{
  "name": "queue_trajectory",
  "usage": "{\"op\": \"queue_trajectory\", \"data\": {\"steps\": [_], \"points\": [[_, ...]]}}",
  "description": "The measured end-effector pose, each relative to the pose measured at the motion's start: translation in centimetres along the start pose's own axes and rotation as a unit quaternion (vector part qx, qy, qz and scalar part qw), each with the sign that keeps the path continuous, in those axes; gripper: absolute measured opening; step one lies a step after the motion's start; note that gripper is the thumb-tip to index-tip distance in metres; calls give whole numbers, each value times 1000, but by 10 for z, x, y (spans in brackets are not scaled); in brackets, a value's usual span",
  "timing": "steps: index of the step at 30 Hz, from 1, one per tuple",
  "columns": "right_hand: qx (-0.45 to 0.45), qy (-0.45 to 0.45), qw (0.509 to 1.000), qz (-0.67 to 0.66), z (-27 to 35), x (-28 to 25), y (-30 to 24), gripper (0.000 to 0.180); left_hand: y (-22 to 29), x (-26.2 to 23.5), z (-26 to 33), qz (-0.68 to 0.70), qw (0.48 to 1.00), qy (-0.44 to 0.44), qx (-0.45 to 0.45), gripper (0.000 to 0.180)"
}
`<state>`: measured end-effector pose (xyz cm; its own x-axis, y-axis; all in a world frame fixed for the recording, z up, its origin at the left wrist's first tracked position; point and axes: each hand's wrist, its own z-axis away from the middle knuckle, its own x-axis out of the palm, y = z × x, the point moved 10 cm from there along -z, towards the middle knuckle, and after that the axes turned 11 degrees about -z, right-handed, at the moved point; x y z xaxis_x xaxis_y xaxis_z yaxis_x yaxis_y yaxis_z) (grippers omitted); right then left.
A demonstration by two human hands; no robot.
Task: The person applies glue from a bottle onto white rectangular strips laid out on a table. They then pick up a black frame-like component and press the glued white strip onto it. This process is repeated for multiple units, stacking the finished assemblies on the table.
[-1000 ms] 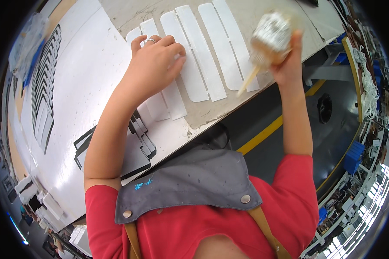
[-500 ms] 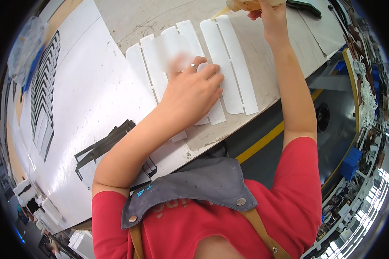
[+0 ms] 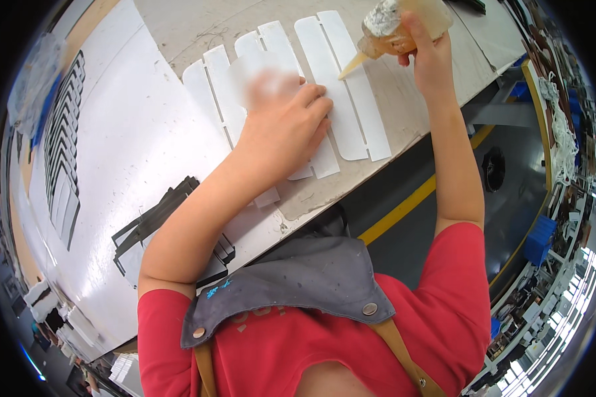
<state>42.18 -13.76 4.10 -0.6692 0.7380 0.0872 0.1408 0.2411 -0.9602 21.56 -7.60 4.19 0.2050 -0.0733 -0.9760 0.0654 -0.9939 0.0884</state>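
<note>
My right hand (image 3: 430,66) is wrapped round a clear plastic glue bottle (image 3: 398,26) with amber liquid inside and a whitish patch on its side. Its long yellowish nozzle points down-left, the tip at the slit between two long white strips (image 3: 347,119). More white strips (image 3: 212,99) with rounded corners lie side by side to the left, in slightly fanned pairs. Over these strips is my left hand (image 3: 285,126), its visible fingers curled and a blurred patch covering the thumb side. What those fingers hold, if anything, cannot be made out.
Dark flat pieces (image 3: 155,228) lie by my left forearm. Farther left, an overlapping row of white pieces with black edges (image 3: 63,152) rests on the white tabletop (image 3: 126,126). A clear plastic bag (image 3: 36,76) is at the far left. The table edge runs diagonally before me.
My right hand has brought the glue bottle down into fuller view, its nozzle travelling from the strips' far end toward me along the slit. My left hand stays over the white strips.
</note>
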Motion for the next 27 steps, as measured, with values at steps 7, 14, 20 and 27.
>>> {"op": "queue_trajectory", "data": {"steps": [7,14,20,27], "points": [[61,0,998,-29,55,-13,-8,42,2,-3,1,-2,1000,14,6,18],[61,56,987,-140,69,-26,-12,42,3,-5,-1,3,1000,21,8,17],[-66,82,992,-74,-7,-4,-34,33,1,-3,1,6,1000,22,4,17],[-87,25,995,-30,-57,21,-10,31,0,2,0,-8,1000,1,0,19]]}}
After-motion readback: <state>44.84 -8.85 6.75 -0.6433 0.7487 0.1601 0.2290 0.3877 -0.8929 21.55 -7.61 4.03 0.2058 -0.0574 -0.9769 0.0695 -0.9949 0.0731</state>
